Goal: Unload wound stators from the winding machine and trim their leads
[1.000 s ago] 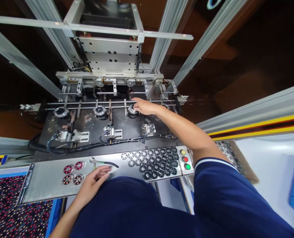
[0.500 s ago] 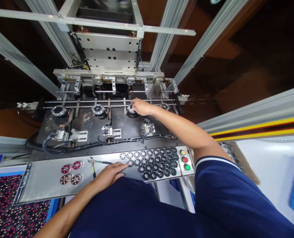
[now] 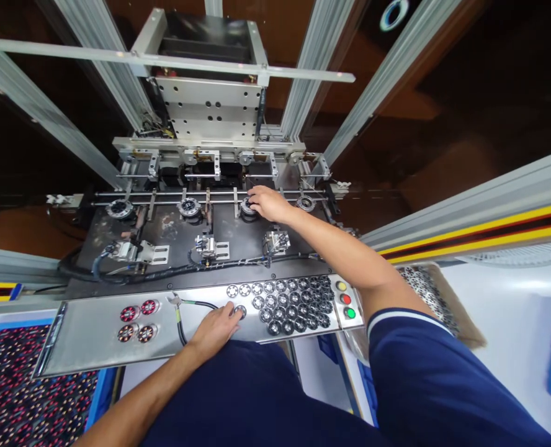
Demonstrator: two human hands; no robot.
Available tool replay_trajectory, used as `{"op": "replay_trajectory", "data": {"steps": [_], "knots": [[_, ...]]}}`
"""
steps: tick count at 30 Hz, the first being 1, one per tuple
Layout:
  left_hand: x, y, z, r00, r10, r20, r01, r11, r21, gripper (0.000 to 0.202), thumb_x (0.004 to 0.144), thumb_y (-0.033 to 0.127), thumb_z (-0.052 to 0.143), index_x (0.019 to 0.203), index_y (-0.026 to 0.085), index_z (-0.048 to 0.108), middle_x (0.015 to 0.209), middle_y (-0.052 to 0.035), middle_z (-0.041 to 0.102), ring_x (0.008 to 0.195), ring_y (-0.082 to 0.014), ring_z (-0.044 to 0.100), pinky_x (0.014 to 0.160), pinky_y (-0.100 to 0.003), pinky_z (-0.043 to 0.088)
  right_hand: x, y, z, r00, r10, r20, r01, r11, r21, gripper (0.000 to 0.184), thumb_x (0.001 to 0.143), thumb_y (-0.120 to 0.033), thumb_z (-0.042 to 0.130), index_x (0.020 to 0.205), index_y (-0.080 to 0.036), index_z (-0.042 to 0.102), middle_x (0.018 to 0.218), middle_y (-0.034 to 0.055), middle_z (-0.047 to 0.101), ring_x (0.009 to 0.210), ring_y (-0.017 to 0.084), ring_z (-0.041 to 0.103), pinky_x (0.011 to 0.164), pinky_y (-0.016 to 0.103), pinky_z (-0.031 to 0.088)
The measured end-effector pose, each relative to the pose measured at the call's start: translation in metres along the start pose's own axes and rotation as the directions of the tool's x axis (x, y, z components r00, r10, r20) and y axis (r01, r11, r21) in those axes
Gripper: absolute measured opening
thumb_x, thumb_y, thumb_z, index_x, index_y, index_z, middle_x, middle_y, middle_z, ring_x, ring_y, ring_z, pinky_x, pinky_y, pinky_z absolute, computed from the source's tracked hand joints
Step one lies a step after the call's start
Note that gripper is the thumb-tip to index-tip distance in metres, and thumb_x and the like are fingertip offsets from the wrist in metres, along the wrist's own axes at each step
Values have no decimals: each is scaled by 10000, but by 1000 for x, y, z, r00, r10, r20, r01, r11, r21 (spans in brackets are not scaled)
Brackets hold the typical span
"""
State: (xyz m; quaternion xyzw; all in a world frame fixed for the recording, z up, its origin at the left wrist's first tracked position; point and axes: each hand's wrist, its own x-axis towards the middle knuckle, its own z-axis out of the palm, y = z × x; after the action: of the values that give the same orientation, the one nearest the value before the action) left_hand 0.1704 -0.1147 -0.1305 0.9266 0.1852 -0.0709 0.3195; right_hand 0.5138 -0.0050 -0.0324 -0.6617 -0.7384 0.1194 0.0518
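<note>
My left hand (image 3: pixel 216 328) rests low over the metal shelf, with its thumb and fingers closed on the edge of a black-and-silver stator core (image 3: pixel 241 311). More stator cores (image 3: pixel 294 298) lie in rows just to its right. My right hand (image 3: pixel 270 203) reaches across to the third round fixture (image 3: pixel 248 214), its fingers curled down on a stator core (image 3: pixel 246 204) seated there and mostly covered. Stator cores also sit on the left fixture (image 3: pixel 120 209) and the second fixture (image 3: pixel 189 208). The rightmost ring-shaped fixture (image 3: pixel 306 203) lies beyond my right forearm.
Several wound stators (image 3: pixel 136 323) and wire cutters (image 3: pixel 175 300) lie on the shelf's left part. Yellow, red and green buttons (image 3: pixel 346 299) are at its right end. Cables (image 3: pixel 201 266) cross the machine bed. Boxes of parts flank both sides, with yellow-edged light curtains (image 3: pixel 480 233).
My left hand has gone from a pointing finger to a curled grip, drawing a stator core slightly toward me from its row. My right hand stays at the third fixture. The view has shifted slightly.
</note>
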Motion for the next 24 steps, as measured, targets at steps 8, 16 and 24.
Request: {"op": "replay_trajectory", "data": {"steps": [8,16,24], "knots": [[-3,4,6,984,-60,-167,27,980,-197,232,924,343,598,1045,148,634,1120,-79,654,957,-194,644,843,-409,549,-16,-6,-13,998,-61,9,61,998,10,430,747,71,527,1095,-92,719,1356,150,622,1375,354,453,1059,535,436],[-64,24,-97,896,-220,-385,-46,817,-575,249,948,352,531,1145,200,524,1073,-98,660,903,-195,664,796,-321,533,-89,-129,-41,853,-358,-379,482,819,311,464,884,-359,670,1302,-179,578,1303,123,639,1235,224,574,1067,460,465],[-99,66,-136,802,-201,-562,-322,647,-691,260,777,223,765,1014,222,656,943,-42,685,787,-161,667,709,-242,542,-142,-230,-12,709,-303,-637,630,678,379,267,922,-245,599,1174,-179,659,919,92,677,874,180,638,792,337,565]]}}
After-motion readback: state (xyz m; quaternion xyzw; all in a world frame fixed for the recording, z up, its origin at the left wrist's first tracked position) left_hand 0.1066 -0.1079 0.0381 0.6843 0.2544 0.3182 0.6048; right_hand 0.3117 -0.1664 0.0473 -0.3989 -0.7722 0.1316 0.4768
